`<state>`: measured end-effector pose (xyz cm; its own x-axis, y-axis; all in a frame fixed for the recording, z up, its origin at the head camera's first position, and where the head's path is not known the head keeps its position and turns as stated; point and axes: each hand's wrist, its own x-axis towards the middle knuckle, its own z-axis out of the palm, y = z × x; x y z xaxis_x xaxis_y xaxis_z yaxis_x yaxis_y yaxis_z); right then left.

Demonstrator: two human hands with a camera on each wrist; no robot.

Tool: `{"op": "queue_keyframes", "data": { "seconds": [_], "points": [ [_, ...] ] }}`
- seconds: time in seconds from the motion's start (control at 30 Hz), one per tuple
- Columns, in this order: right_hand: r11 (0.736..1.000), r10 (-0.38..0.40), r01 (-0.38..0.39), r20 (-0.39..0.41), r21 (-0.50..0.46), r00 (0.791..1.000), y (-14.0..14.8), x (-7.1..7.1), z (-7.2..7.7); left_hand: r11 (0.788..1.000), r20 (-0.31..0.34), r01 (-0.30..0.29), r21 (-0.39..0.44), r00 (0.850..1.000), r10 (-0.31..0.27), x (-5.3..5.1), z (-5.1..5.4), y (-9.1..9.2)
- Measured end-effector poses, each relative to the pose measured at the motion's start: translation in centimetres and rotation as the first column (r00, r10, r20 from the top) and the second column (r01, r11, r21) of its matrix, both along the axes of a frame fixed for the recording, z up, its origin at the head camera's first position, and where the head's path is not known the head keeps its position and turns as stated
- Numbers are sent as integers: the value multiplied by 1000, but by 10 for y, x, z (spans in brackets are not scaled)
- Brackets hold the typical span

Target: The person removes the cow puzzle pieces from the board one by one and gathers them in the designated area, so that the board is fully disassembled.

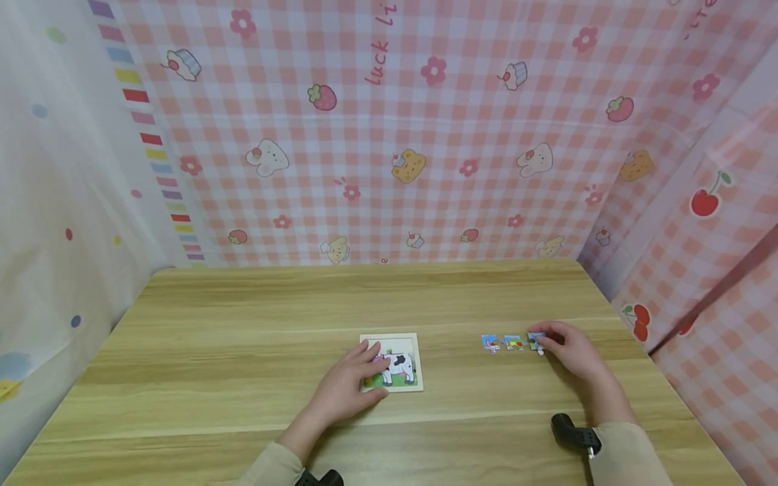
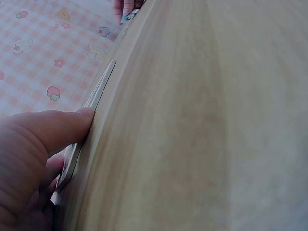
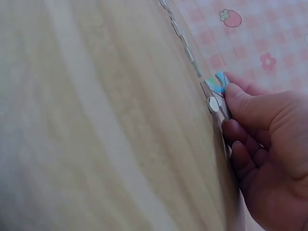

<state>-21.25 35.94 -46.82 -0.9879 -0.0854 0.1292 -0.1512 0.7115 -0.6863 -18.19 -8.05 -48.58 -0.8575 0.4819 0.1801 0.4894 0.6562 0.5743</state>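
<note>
So the right hand (image 1: 577, 352) has a piece (image 1: 535, 338) pinched at its fingertips, just right of two other pieces (image 1: 513, 343) on the table (image 1: 255, 337). Left hand (image 1: 349, 386) is spread loosely, resting over the left part of the cow board (image 1: 420, 368).

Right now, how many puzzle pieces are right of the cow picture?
3: the left piece nearest the cow picture, the middle piece beside it, and the right piece, pinched by the right hand. More could hide under that hand.

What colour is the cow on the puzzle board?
White with black patches; the cow shows best in the head view.
</note>
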Motion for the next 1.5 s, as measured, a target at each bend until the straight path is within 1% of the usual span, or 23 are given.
{"op": "queue_keyframes", "data": {
  "seconds": [0.07,0.3,0.67,0.77,0.9,1.07,1.27,1.4,1.5],
  "points": [
    [1000,-3,3,-5,8,1000,0,-1,-1,1000,3,-1,0,1000,1,0,0,0],
    [1000,2,-1,-72,16,997,-1,-2,-5,1000,0,-4,1,1000,4,0,0,1],
    [997,-32,36,-62,65,998,-5,-1,-5,1000,2,-1,1,1000,1,0,0,1],
    [997,-32,37,-62,73,998,-5,-1,-5,1000,3,-1,-1,1000,1,0,0,1],
    [997,-17,24,-87,79,996,-4,-3,-6,1000,-1,-2,-4,1000,2,0,1,1],
    [997,-4,13,-115,76,993,-5,-4,-6,1000,-3,-1,-4,1000,1,0,0,0],
    [996,-19,26,-89,80,996,-5,-3,-5,1000,3,-3,-6,1000,3,0,0,0],
    [998,-22,27,-85,49,996,-5,-2,-4,1000,3,0,-5,1000,0,0,1,0],
    [999,-27,29,-83,19,996,-6,0,-1,1000,-12,5,-3,1000,-5,0,1,0]
  ]
}}
